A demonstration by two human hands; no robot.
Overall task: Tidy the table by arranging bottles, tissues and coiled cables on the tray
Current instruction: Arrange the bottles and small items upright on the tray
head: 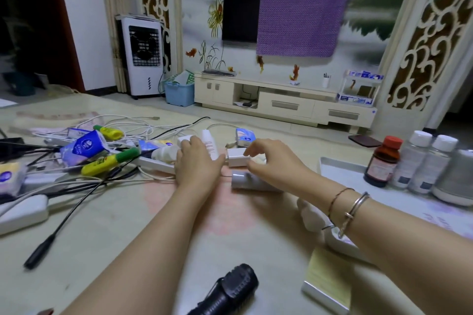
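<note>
My left hand (197,161) reaches into the pile, its fingers curled over a white bottle (163,154) that lies on its side. A white tube (210,144) lies just right of that hand. My right hand (271,163) pinches the right end of a white charger block (236,158) between fingertips and thumb. Under that hand lies a grey-white cylinder bottle (243,181). The tray (340,170) at the right holds a brown bottle with a red cap (382,161) and two clear bottles (412,163). Tangled cables (133,133) spread over the left side.
Blue tissue packs (84,147) (245,137), a yellow pack (10,176) and two yellow-green bottles (110,161) lie among the cables. A white power strip (23,210) sits at the left edge. A black flashlight (227,291) and a silver block with a yellow pad (327,281) lie near me.
</note>
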